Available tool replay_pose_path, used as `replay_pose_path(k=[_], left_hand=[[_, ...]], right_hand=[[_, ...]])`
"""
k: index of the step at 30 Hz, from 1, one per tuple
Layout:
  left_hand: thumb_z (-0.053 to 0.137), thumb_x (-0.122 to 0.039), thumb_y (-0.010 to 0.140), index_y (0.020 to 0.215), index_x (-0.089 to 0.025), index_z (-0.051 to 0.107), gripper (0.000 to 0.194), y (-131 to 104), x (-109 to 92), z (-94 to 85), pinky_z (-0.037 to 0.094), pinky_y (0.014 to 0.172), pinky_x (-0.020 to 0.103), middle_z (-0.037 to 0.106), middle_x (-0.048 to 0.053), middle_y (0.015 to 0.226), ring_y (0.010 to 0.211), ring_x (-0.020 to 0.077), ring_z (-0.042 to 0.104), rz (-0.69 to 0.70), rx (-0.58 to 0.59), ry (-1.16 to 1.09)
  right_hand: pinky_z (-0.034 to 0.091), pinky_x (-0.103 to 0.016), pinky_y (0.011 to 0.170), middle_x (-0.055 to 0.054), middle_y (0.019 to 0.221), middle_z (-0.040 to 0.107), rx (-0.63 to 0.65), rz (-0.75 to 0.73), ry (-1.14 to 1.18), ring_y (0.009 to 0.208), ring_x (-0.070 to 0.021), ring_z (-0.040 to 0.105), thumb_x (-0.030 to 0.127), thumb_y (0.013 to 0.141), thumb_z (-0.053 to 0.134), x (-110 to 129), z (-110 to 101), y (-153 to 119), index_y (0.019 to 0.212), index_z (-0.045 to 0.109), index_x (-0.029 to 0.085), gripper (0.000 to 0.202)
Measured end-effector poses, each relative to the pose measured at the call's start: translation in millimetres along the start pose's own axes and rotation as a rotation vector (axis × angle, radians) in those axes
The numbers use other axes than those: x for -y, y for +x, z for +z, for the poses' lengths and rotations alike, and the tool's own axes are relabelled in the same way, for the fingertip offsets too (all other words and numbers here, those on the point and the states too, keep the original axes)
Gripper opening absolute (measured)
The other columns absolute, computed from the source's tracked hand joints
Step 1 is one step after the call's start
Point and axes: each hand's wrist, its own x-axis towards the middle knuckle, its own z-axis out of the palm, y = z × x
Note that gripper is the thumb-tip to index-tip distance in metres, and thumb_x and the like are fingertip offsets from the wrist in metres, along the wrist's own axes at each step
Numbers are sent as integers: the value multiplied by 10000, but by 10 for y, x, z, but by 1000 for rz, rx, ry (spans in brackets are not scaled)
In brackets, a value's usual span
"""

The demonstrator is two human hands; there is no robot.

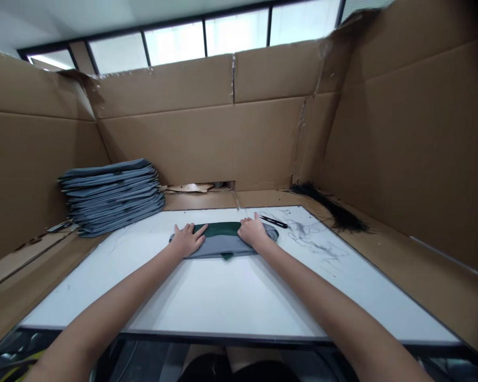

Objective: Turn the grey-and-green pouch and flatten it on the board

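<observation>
A folded grey cloth piece with a dark green band (222,245) lies flat on the white board (223,297). My left hand (188,240) rests on its left end, fingers spread over the grey and green fabric. At the right part of the cloth, my right hand (250,230) has its fingers curled together on the green band's end, with the thumb pointing up. A small green tip sticks out at the cloth's near edge. Black thread snips (274,221) lie just beyond the cloth, to the right of my right hand.
A tall stack of folded grey-blue cloth pieces (113,196) stands at the back left. Loose dark threads (314,241) are scattered on the board's right side. A bundle of dark cords (334,209) lies at the back right. Cardboard walls (191,143) surround the board.
</observation>
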Motion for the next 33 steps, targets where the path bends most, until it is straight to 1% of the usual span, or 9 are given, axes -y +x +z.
replay_pose_path(k=[4,7,9,12,15,21,24,27,33], left_hand=[[179,-361,919,1369,-297,291,468,-146,-141,-103,225,1010,581,307,91,1428,1316,290,274,67,-37,21],[142,-397,927,1340,-346,316,451,-353,-287,-202,254,1069,419,340,-16,1420,1316,175,303,297,-36,-52],[164,-492,904,1374,-304,257,514,-490,-377,-240,291,1048,426,338,19,1422,1314,209,312,394,-35,-90],[232,-530,883,1387,-221,231,592,-616,-478,-228,389,955,439,373,103,1392,1255,279,395,396,-64,-9],[260,-306,914,1357,-170,278,463,-635,-552,-173,492,763,356,479,148,1286,1100,278,539,389,-141,174],[375,-121,820,1367,-159,225,568,-539,-554,-202,457,501,265,600,130,968,622,176,619,383,-224,342],[415,-102,782,1307,-177,335,537,-530,-284,-285,441,494,242,617,102,931,623,161,608,339,-228,332],[373,-122,802,1227,-253,458,453,-634,229,-525,456,555,227,631,61,1035,669,128,611,216,-354,287],[295,-208,820,1198,-347,511,457,-702,1385,-1717,451,679,260,592,-38,1164,907,161,591,-502,-747,434]], right_hand=[[241,-450,1090,-128,1189,529,-77,3,-7,1176,-165,465,301,873,338,84,18,-19,1149,517,74,400],[301,-408,1064,-132,1256,488,-122,-36,31,1200,-163,459,279,872,321,29,46,-47,1235,456,101,426],[304,-390,1066,-112,1269,488,-141,-73,58,1203,-160,468,240,859,312,-17,51,-58,1238,468,148,420],[323,-406,1047,-77,1245,519,-186,-89,90,1165,-169,508,213,832,317,-46,18,-73,1197,514,206,415],[313,-417,1060,-21,1225,542,-260,-106,121,1129,-146,538,206,824,315,-28,-67,-117,1134,559,260,397],[263,-354,1115,54,1180,574,-564,-186,179,1100,-75,552,214,836,333,-134,-223,-351,987,620,282,332],[299,-312,1094,74,1130,601,-903,-340,95,1043,-64,583,165,797,416,-330,-241,-496,938,628,268,274],[333,-266,1078,58,1129,602,-1017,-332,103,1063,-62,574,149,776,444,-502,-242,-605,961,618,252,273],[414,-262,1023,45,1176,571,-891,-296,182,1061,-84,576,200,793,398,-524,-137,-575,983,606,251,287]])
